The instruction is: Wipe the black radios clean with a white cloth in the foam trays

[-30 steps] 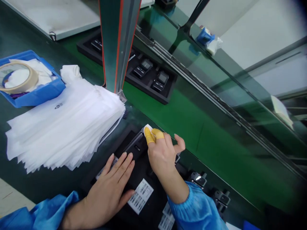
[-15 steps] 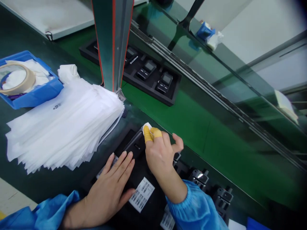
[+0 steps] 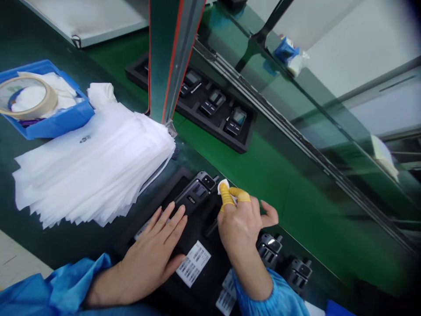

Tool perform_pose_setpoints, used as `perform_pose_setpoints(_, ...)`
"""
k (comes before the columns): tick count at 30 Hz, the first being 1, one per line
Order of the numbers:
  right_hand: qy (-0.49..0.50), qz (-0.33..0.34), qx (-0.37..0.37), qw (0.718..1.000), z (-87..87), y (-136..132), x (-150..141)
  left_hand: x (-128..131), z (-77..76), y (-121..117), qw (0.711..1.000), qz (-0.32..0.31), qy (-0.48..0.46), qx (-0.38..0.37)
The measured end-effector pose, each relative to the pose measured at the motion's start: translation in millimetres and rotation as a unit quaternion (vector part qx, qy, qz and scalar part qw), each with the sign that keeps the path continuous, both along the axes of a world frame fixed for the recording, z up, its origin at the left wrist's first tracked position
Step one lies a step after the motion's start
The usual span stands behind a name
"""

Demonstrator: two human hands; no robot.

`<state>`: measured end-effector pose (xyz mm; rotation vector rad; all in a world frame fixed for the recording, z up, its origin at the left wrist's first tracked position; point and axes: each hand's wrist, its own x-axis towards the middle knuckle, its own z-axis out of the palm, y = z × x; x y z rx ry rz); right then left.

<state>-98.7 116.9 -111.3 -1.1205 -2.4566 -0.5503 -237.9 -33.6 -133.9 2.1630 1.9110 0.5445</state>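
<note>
Head view: at my far left, a blue bin (image 3: 64,123) sits on the dark surface (image 3: 82,241), holding white cloths (image 3: 66,83) with a roll of tape (image 3: 51,93) on top. Just right of it, a fanned stack of white bags (image 3: 95,162) spreads across the surface. My left hand (image 3: 151,259) lies flat, palm down, fingers side by side and thumb apart, its fingertips over the lower end of a black radio (image 3: 194,195). The radio lies tilted in a black tray (image 3: 173,188), its lens end pointing up and right. Beyond it stands an upright post (image 3: 173,57). Near my left thumb is a white label sheet (image 3: 194,263). Farther back, past the post, another tray (image 3: 230,142) carries more radios (image 3: 213,103). My right hand (image 3: 238,224), with yellow covers (image 3: 226,197) on two fingers, pinches a small white cloth (image 3: 222,184) just beside the radio's top end; I cannot tell if they touch. To its right, two dark devices (image 3: 269,248) stand near my blue sleeve (image 3: 279,289).
</note>
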Motion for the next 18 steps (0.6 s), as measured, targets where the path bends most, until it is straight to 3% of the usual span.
perform_pose_setpoints(6,-0.017,0.105,0.027,0.994,1.8,8,-24,0,-2.4,0,1.0,-0.002,0.023,0.003)
perform_pose_setpoints(14,0.02,0.036,0.004,0.999,-4.6,5,14,-2,0.6,1,0.999,-0.017,0.047,-0.013)
perform_pose_setpoints(18,0.021,0.049,0.015,0.998,2.2,10,-4,-3,1.0,1,0.998,-0.019,0.057,-0.004)
